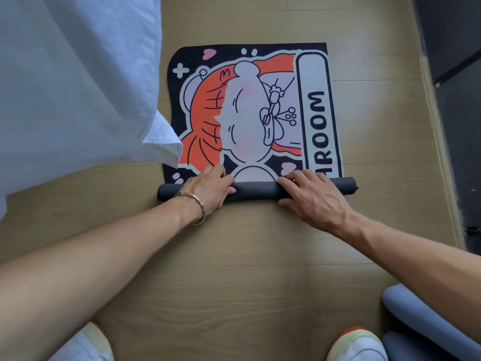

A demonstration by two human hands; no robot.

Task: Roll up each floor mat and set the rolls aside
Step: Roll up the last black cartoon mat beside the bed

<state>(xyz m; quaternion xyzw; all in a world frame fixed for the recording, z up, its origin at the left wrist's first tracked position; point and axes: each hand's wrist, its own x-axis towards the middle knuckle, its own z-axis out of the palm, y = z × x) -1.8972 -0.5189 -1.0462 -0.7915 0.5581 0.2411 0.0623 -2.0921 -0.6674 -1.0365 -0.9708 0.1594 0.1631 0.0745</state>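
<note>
Floor mat (250, 108), printed with an orange-and-white cartoon figure and the letters "ROOM", lies flat on the wooden floor (234, 269). Its near end is wound into a dark roll (256, 191) lying crosswise. Left hand (210, 188), bracelet (197, 204) at the wrist, grips the roll left of centre, fingers curled over the top and thumb on the near side. Right hand (312, 196) grips it right of centre in the same manner. White fabric (78, 74) overhangs the mat's left edge. Two grey-blue cylinders (416, 308), identity not determinable, lie at lower right beside the right shoe (356, 345); the left shoe (88, 345) is at bottom left.
</note>
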